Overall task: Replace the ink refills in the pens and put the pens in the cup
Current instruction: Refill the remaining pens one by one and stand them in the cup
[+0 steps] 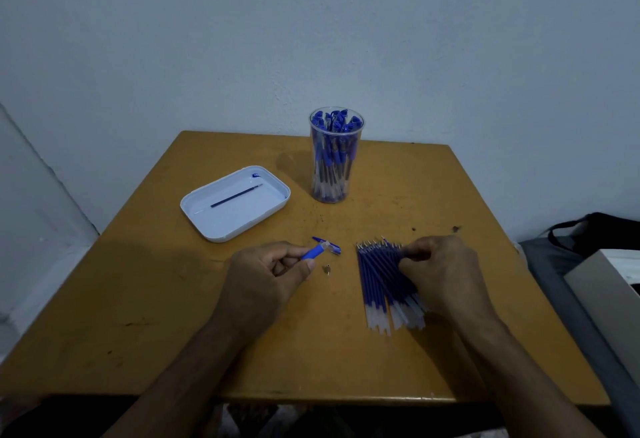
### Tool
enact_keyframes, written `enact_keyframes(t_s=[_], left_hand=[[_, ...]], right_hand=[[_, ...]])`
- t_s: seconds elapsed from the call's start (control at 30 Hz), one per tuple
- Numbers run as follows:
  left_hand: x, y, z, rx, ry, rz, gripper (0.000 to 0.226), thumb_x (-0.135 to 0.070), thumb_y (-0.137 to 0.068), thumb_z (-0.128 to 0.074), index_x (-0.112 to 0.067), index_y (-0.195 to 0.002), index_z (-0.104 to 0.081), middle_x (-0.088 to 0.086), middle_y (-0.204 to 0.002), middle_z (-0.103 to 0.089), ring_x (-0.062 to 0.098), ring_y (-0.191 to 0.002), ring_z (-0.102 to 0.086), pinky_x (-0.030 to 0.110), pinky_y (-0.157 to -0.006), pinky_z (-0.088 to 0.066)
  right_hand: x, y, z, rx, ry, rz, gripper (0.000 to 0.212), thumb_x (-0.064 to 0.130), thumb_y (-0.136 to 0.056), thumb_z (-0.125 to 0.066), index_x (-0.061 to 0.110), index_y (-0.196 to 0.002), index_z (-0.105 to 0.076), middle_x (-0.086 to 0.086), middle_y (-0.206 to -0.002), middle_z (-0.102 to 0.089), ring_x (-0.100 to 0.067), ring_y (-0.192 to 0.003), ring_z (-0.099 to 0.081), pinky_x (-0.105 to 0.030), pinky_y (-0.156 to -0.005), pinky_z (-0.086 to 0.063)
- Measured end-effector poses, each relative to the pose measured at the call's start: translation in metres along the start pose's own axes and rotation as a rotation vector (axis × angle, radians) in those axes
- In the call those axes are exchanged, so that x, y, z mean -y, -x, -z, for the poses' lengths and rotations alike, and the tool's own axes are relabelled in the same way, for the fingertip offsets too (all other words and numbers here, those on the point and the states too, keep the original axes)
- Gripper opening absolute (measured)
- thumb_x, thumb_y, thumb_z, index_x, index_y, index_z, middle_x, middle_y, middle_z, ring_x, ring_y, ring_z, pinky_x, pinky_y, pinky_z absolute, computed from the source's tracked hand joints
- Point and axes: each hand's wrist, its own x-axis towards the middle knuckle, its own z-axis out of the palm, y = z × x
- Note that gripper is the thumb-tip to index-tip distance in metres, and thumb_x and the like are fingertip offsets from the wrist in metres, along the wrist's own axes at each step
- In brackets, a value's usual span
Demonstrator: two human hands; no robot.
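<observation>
The left hand curls round a pen barrel, open end aimed up-right, likely kept ready for a new filling; just beyond that grip lie the pen cap and a small tip piece; the right hand pinches one from the refill pile, long axes running away from the person, tips far; the cup stands well beyond both grips.
</observation>
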Motion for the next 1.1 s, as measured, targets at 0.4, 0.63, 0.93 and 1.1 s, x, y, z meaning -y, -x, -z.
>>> enact_keyframes(t_s=[0.4, 0.63, 0.93, 1.1], left_hand=[[0.0017, -0.0012, 0.0001, 0.003, 0.000, -0.006, 0.021, -0.022, -0.088, -0.077, -0.030, -0.108, -0.075, -0.004, -0.079, -0.074, 0.027, -0.072, -0.068, 0.045, -0.065, -0.058], [0.0011, -0.0009, -0.0003, 0.002, 0.008, -0.026, 0.025, -0.021, -0.088, -0.077, -0.041, -0.101, -0.071, -0.004, -0.078, -0.074, 0.029, -0.069, -0.066, 0.051, -0.064, -0.057], [0.0040, -0.0007, 0.0000, 0.012, -0.015, -0.029, 0.021, -0.022, -0.088, -0.077, -0.025, -0.109, -0.076, -0.004, -0.078, -0.073, 0.027, -0.068, -0.066, 0.048, -0.062, -0.056], [0.0037, -0.0007, -0.0003, 0.012, 0.000, -0.012, 0.019, -0.022, -0.088, -0.077, -0.025, -0.107, -0.077, -0.004, -0.078, -0.073, 0.025, -0.068, -0.065, 0.046, -0.063, -0.056]], right_hand=[[-0.0016, -0.0014, -0.0041, 0.038, -0.092, -0.018, 0.020, 0.011, -0.096, -0.065, 0.012, -0.112, -0.077, -0.005, -0.108, -0.075, 0.003, -0.064, -0.056, -0.004, -0.049, -0.045], [-0.0023, -0.0018, -0.0057, 0.046, -0.111, -0.041, 0.019, 0.015, -0.097, -0.066, 0.014, -0.112, -0.078, -0.004, -0.115, -0.075, 0.002, -0.064, -0.055, -0.004, -0.050, -0.046], [-0.0012, -0.0018, -0.0053, 0.043, -0.003, 0.026, 0.021, 0.016, -0.099, -0.064, 0.012, -0.114, -0.076, -0.005, -0.115, -0.074, 0.004, -0.063, -0.052, -0.004, -0.048, -0.044], [-0.0013, -0.0029, -0.0050, 0.047, 0.073, 0.067, 0.021, 0.017, -0.099, -0.063, 0.013, -0.115, -0.076, -0.004, -0.115, -0.074, 0.000, -0.064, -0.053, -0.006, -0.050, -0.044]])
